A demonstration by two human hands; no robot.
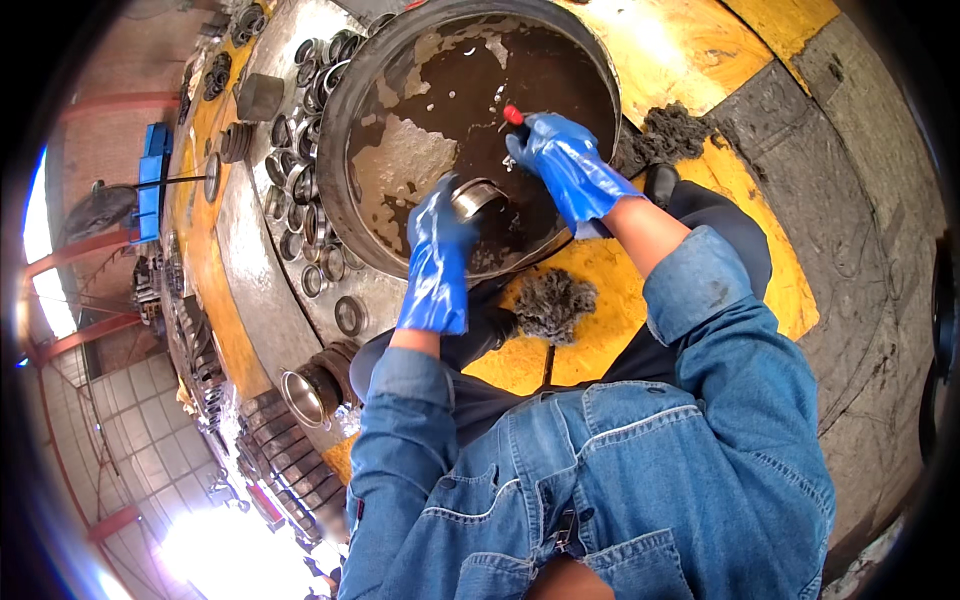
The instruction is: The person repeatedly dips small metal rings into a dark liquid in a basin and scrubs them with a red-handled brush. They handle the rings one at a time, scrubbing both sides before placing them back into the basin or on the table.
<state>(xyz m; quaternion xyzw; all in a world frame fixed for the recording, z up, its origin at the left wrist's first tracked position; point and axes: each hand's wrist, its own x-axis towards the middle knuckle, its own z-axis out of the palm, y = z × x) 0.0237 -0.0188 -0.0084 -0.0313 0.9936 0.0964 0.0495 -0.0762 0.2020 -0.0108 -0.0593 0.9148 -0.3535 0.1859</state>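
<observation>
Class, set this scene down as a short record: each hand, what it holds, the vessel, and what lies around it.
Left hand: blue glove, holding a metal ring
Right hand: blue glove, holding a red-handled tool
Vessel: round basin, dark liquid inside
Left of basin: many loose rings
Near side: grey fibre tuft
Right of basin: another tuft
Unclear: whether the held ring touches the liquid

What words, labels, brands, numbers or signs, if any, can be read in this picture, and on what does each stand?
None can be read.
Metal ring in the left hand, basin: no legible lettering.
Red handle in the right hand, denim shirt: any marks are too small to read.
</observation>
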